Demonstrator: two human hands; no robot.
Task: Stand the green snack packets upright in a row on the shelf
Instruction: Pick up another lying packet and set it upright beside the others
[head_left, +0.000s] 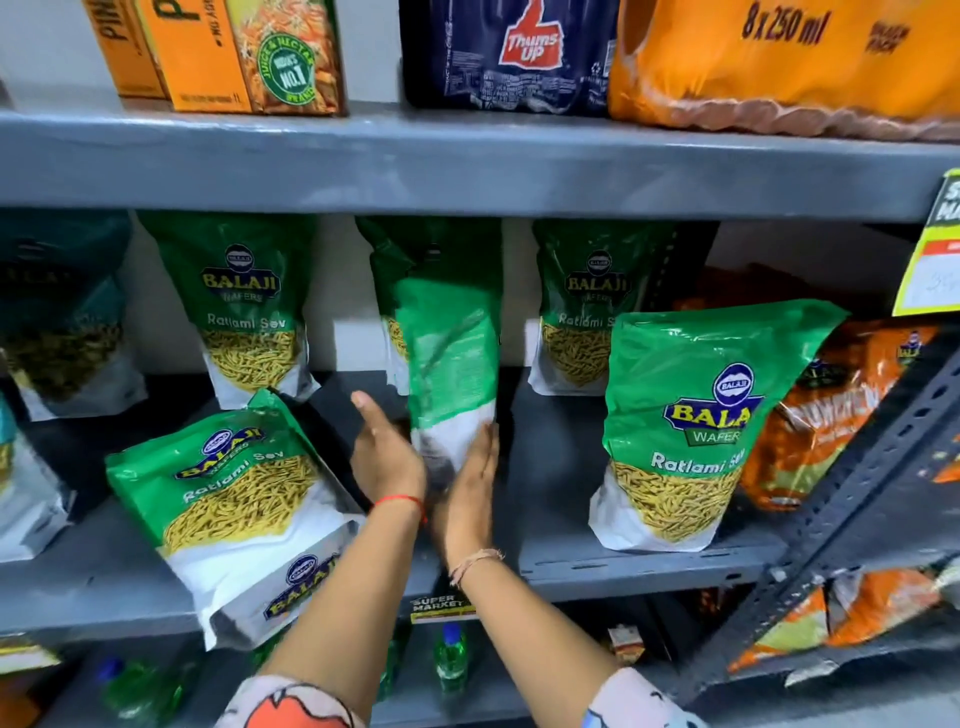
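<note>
The middle green packet (452, 364) stands on the shelf (623, 566) turned so its printed front faces away. The left hand (387, 457) and right hand (470, 483) flank its white base. Both hands have straight fingers and flat palms. The right presses the packet's lower edge; the left seems to touch the other side, though motion blur there makes contact hard to confirm.

The packet is soft and tall, so if the palms come away unevenly it could slump sideways, or forward off its narrow base. The bigger risk is the fallen packet (234, 499) at the front left. It lies tilted, with its bottom overhanging the shelf lip, and a nudge from the left forearm could send it over.

A front packet (680, 426) stands upright at the right, and two more (249, 312) (587, 312) lean against the back wall. The shelving is grey metal, with orange packets (831, 415) alongside, juice cartons (234, 57) and drink multipacks above, and green bottles (451, 657) below.
</note>
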